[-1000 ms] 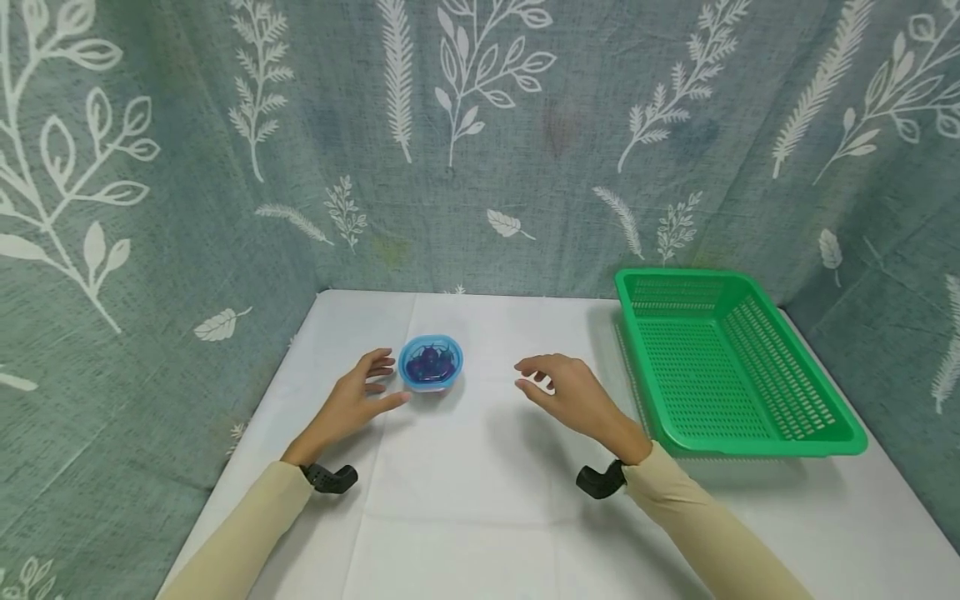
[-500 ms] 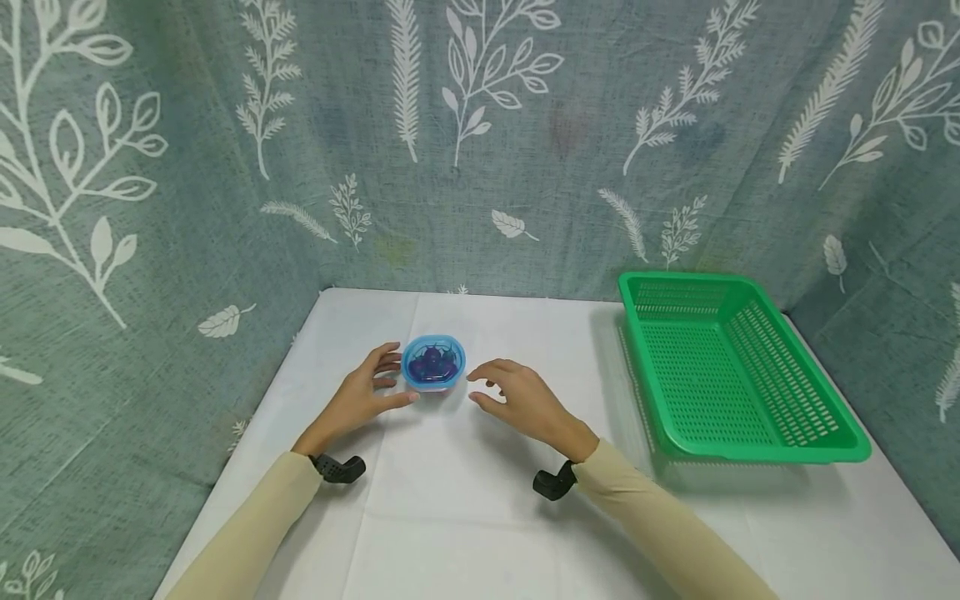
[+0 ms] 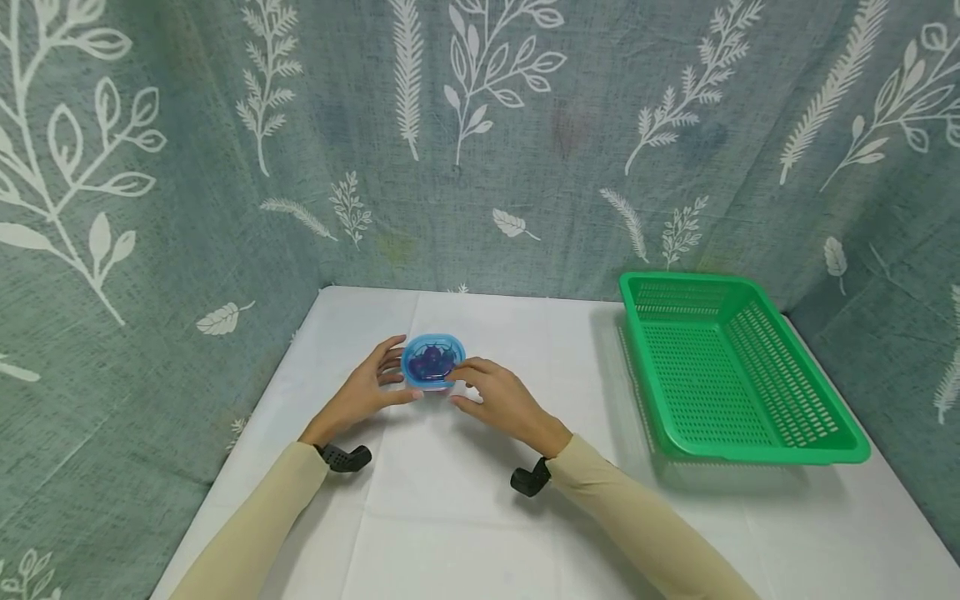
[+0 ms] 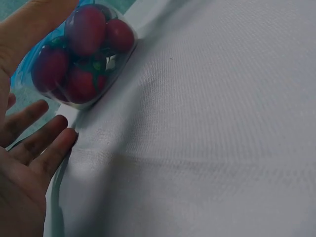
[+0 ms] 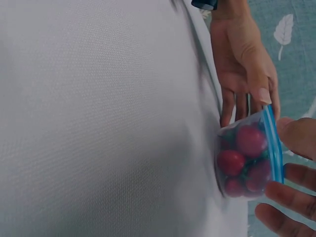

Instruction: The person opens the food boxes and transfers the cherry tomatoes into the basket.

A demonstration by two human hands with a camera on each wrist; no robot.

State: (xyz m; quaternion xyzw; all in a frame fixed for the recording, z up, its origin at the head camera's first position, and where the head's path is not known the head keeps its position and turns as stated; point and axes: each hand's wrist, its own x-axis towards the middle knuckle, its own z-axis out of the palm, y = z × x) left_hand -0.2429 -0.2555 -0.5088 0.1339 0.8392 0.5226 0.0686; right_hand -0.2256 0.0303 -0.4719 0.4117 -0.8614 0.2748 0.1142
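A small clear plastic container (image 3: 432, 362) with a blue lid (image 5: 273, 133) stands on the white cloth. Through its wall, in both wrist views, show red tomatoes (image 4: 85, 30) with green stems. My left hand (image 3: 358, 393) is spread around the container's left side, its thumb by the front edge of the lid. In the left wrist view its other fingers (image 4: 52, 148) are stretched out, apart from the wall. My right hand (image 3: 504, 402) is at the lid's right side. Its fingertips overlap the lid in the head view, with the thumb lower in front.
A green perforated plastic basket (image 3: 720, 450) stands on the right of the white-covered table (image 3: 450, 533). Grey-green curtains (image 3: 360, 108) with white leaf prints rise behind and at both sides. Each wrist wears a black camera mount (image 3: 347, 457).
My right hand has moved left, from beside the basket to the container's lid. My left hand has edged slightly closer to the container. The container stays in place.
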